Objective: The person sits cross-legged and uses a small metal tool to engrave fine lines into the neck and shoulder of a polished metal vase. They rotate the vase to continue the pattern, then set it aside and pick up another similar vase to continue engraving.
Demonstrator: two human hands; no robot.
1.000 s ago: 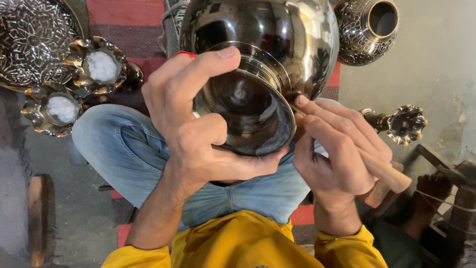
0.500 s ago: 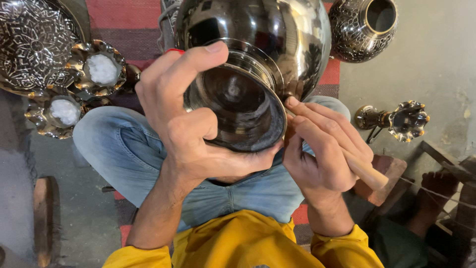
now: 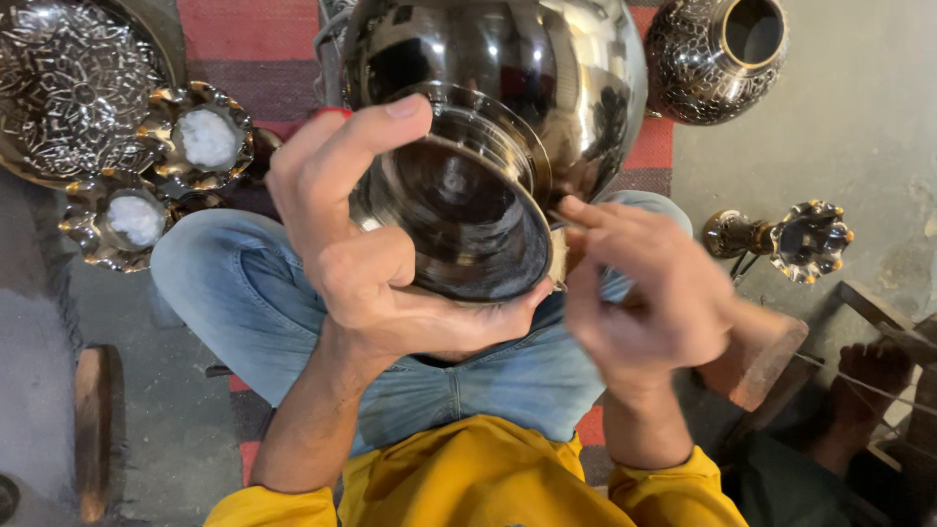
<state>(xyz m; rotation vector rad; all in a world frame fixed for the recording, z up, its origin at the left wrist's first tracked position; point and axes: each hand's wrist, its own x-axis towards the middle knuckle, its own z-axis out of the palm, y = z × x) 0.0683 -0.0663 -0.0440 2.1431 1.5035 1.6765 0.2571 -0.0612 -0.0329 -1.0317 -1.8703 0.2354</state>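
A: What's the person holding, from where you stand?

B: A big round polished dark-metal pot [image 3: 488, 146], tipped so its flared foot faces them, resting over the lap on blue-jeaned legs [image 3: 244, 293]. The left hand [image 3: 361, 263] wraps the foot rim, fingers [image 3: 342, 146] curled over the top edge, thumb under, closed firmly on it. I'd say that's to steady it & keep the rim turned toward the other hand.

A: And the right?

B: The right hand [image 3: 654, 293] sits at the rim's right edge, fingers [image 3: 605, 220] pinched narrow round a pale wooden-handled tool [image 3: 756, 356]. The working tip meets the rim approx. where the fingers end, but it's blurred, can't make out the point itself. The hand's smeared w/ motion too.

A: Why hold it so close?

B: Prob. fine work on the rim, so the pot's braced against the body.

A: What else is about?

B: On the floor, left: an engraved silver-and-black round tray [image 3: 68, 78], cut off by the frame, plus two flower-shaped brass cups w/ white filling [image 3: 205, 137]. Top right: a patterned dark metal vase with gold lip [image 3: 717, 54]. Right: a small brass stand lying on its side [image 3: 781, 239]. A red striped rug [image 3: 254, 39] is underneath. Bottom right there's a bare foot [image 3: 869, 376] by some wooden pieces. Whose, can't tell; that corner's dark & cropped.
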